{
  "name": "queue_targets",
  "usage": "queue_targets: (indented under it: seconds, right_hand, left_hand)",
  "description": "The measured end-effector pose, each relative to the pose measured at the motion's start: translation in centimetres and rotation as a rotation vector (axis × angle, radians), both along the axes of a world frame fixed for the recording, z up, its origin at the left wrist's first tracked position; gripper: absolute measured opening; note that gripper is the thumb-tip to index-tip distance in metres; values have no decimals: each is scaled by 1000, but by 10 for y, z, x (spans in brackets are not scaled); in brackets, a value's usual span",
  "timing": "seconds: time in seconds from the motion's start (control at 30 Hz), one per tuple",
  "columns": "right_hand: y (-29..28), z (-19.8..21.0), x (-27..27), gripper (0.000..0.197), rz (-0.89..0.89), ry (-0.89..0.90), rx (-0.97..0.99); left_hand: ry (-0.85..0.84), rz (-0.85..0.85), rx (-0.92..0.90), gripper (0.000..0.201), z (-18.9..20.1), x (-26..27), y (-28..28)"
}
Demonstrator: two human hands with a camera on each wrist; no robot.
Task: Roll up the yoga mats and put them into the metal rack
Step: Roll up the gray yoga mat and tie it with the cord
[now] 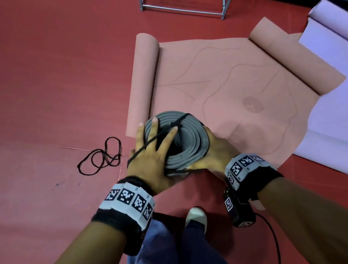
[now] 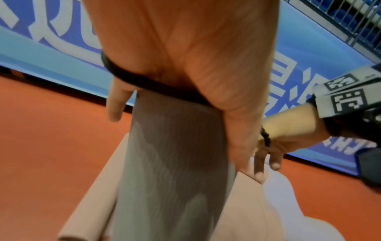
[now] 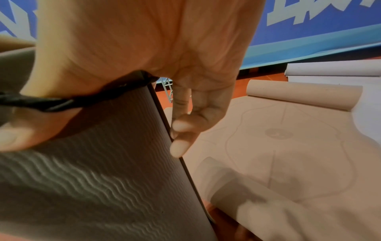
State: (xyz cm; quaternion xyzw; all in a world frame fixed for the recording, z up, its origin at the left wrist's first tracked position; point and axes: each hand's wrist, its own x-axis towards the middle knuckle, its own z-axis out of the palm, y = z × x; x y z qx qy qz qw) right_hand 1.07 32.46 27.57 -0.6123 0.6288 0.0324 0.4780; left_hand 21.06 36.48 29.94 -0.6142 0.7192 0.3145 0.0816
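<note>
We hold the rolled grey mat (image 1: 182, 139) upright between our palms: our left hand (image 1: 149, 156) lies flat-fingered over its near-left top, black cord (image 1: 168, 130) across the fingers; our right hand (image 1: 215, 151) wraps its right side, above the pink mat (image 1: 227, 77).

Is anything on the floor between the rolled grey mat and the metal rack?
Yes. The pink mat, spread flat with curled ends, lies between the upright rolled grey mat and the metal rack; carried higher, nothing visible blocks it.
</note>
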Motion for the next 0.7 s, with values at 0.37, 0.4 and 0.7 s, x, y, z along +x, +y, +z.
queue_targets:
  seconds: [0.37,0.4,0.7]
  right_hand:
    - [6,-10,-9,127,75,-43,30]
    - [7,-12,-7,129,95,-29,19]
    - [17,-40,4,101,28,-59,-57]
  left_hand:
    - [498,242,-100,94,-20,17,19]
    - [489,233,-93,97,-20,19,19]
    - [459,197,49,127,-17,23,3]
